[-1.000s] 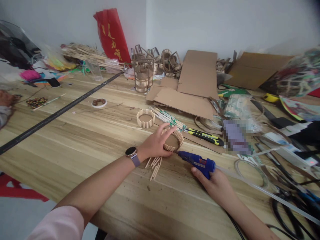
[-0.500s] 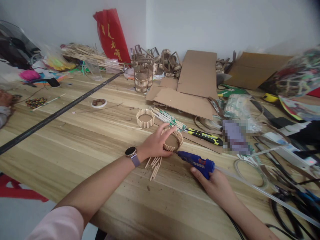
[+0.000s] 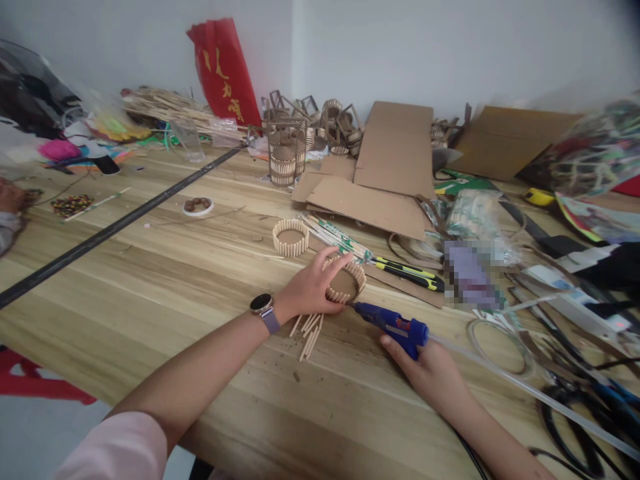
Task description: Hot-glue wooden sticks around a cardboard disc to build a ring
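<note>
My left hand grips a small round basket walled with short wooden sticks on a brown base, thumb at the near side and fingers over the far side. In my right hand is a blue hot glue gun, a long clear glue stick running out of its back. Its nozzle points at the basket's near right edge; whether it touches is too small to tell. Several loose short sticks lie just below my left hand. A second stick-walled ring stands behind it.
A yellow-black utility knife and a packet of sticks lie beyond the basket. Cardboard sheets are behind. At right are black-handled scissors, a tape roll and a power strip. Another person's hand shows at far left.
</note>
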A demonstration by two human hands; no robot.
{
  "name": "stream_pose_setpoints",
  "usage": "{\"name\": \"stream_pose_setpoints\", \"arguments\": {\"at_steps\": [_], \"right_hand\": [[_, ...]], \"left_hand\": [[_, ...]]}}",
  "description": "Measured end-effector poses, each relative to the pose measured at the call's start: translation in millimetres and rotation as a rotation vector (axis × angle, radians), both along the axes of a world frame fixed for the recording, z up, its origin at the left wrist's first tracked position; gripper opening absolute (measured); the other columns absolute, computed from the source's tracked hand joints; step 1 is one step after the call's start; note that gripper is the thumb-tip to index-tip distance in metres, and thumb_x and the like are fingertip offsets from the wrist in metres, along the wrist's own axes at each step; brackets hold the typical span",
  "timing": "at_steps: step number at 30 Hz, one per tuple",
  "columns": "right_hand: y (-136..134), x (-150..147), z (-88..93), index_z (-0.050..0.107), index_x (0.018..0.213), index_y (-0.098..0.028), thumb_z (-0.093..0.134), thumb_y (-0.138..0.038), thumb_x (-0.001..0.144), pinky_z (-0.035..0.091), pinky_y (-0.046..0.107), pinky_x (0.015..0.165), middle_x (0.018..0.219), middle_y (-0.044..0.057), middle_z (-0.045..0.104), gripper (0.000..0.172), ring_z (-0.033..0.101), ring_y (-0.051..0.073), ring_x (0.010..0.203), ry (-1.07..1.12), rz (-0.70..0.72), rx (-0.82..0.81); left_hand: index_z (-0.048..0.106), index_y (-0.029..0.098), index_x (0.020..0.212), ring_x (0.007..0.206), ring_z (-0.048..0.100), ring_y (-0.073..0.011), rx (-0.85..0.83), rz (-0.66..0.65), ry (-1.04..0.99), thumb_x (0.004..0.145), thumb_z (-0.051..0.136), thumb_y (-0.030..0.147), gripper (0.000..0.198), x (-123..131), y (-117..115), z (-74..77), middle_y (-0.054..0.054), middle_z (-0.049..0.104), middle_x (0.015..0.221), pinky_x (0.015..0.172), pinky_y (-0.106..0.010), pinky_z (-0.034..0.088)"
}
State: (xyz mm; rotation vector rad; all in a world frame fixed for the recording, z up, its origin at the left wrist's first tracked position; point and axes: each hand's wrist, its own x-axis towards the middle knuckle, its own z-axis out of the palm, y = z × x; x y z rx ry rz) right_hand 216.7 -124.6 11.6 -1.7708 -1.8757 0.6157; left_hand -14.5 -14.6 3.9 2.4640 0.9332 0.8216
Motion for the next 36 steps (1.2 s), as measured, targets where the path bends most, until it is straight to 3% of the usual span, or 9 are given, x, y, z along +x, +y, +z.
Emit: {"name": "stream_pose_setpoints", "arguments": {"at_steps": [15, 22, 26, 29, 32, 36], "right_hand": [[-1, 0, 0.5, 0.071, 0.101, -0.021, 0.045, -0.054, 0.082, 0.057, 0.037, 0.076, 0.097, 0.009, 0.077, 0.046, 0.072, 0.030, 0.091, -0.042, -0.004, -0.002], [2, 5, 1.9, 0.071, 0.080, -0.022, 0.054, -0.063, 0.074, 0.054, 0.036, 0.064, 0.074, 0.008, 0.074, 0.045, 0.069, 0.028, 0.073, 0.139, -0.132, -0.038], [2, 17, 9.5, 0.069, 0.075, -0.017, 0.061, -0.066, 0.074, 0.046, 0.027, 0.048, 0.071, 0.007, 0.069, 0.050, 0.057, 0.016, 0.053, 0.588, -0.108, -0.324], [-3, 23, 18.4, 0.069, 0.085, -0.015, 0.067, -0.062, 0.073, 0.046, 0.022, 0.050, 0.080, 0.009, 0.070, 0.049, 0.061, 0.013, 0.060, 0.844, 0.001, -0.692], [-7, 20, 23.6, 0.066, 0.092, -0.015, 0.068, -0.064, 0.072, 0.048, 0.022, 0.054, 0.084, 0.010, 0.071, 0.053, 0.067, 0.015, 0.067, 0.855, 0.084, -0.958], [-10, 10, 24.1, 0.061, 0.079, -0.015, 0.060, -0.075, 0.069, 0.049, 0.024, 0.056, 0.075, 0.009, 0.070, 0.061, 0.067, 0.016, 0.063, 0.619, 0.136, -0.979]], "left_hand": [[0.020, 0.028, 0.149, 0.134, 0.036, -0.0372, 0.013, -0.011, -0.010, 0.066, 0.080, 0.031, 0.103, 0, 1, -0.1, -0.016, 0.023, 0.149, 0.107, -0.052, 0.040], [0.022, 0.027, 0.148, 0.133, 0.038, -0.0381, 0.009, -0.003, -0.004, 0.065, 0.081, 0.032, 0.102, 0, 1, -0.1, -0.017, 0.024, 0.148, 0.106, -0.051, 0.041], [0.022, 0.026, 0.148, 0.133, 0.037, -0.0389, 0.006, -0.005, 0.003, 0.065, 0.081, 0.031, 0.102, 0, 2, -1.2, -0.017, 0.023, 0.148, 0.105, -0.052, 0.042], [0.022, 0.027, 0.148, 0.133, 0.037, -0.0393, -0.001, -0.010, 0.000, 0.066, 0.080, 0.035, 0.101, 0, 2, -1.4, -0.017, 0.022, 0.149, 0.105, -0.053, 0.042], [0.021, 0.027, 0.148, 0.133, 0.038, -0.0386, 0.002, -0.011, 0.003, 0.066, 0.081, 0.034, 0.101, 0, 2, -1.7, -0.017, 0.021, 0.149, 0.105, -0.052, 0.042], [0.020, 0.029, 0.148, 0.132, 0.039, -0.0372, 0.005, -0.011, 0.002, 0.065, 0.081, 0.031, 0.103, 0, 2, -2.9, -0.016, 0.022, 0.149, 0.104, -0.051, 0.043]]}}
